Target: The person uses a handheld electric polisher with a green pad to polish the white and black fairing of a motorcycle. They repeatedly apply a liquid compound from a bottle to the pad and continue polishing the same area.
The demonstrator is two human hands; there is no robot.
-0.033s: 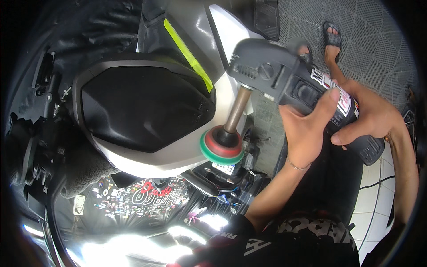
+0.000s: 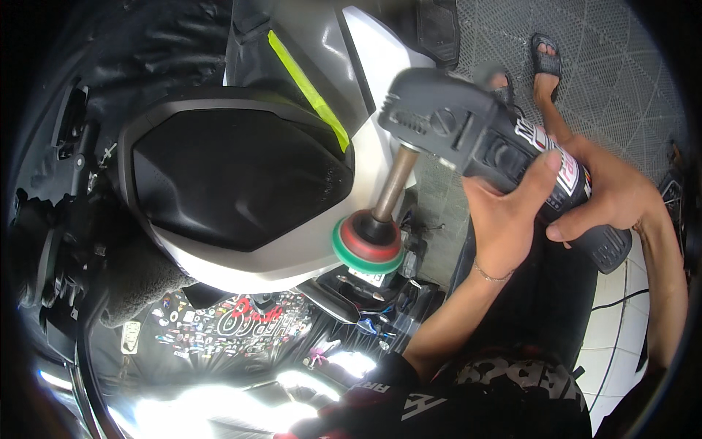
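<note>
A black cordless polisher (image 2: 446,117) is held in both of my hands. My left hand (image 2: 504,219) wraps around its body near the head, thumb on top. Farther back, my right hand (image 2: 614,183) grips the handle close to the battery end. From the polisher's head a long metal shaft (image 2: 395,183) runs down to a round red and green pad (image 2: 368,245). The pad is at the lower right edge of a white motorcycle panel (image 2: 285,267); whether it presses on the surface I cannot tell. A black textured cover (image 2: 241,175) is set into that panel.
Yellow-green tape (image 2: 307,89) lies along a dark panel beyond the cover. A grey cloth (image 2: 146,293) is at the left. Below is a dark sheet with many stickers (image 2: 197,329). A person's sandalled foot (image 2: 545,66) rests on grey floor matting. A black cable (image 2: 614,322) crosses white tiles at right.
The polisher's head and its pad have shifted slightly right and toward me. My hands keep their grip, moving very little.
</note>
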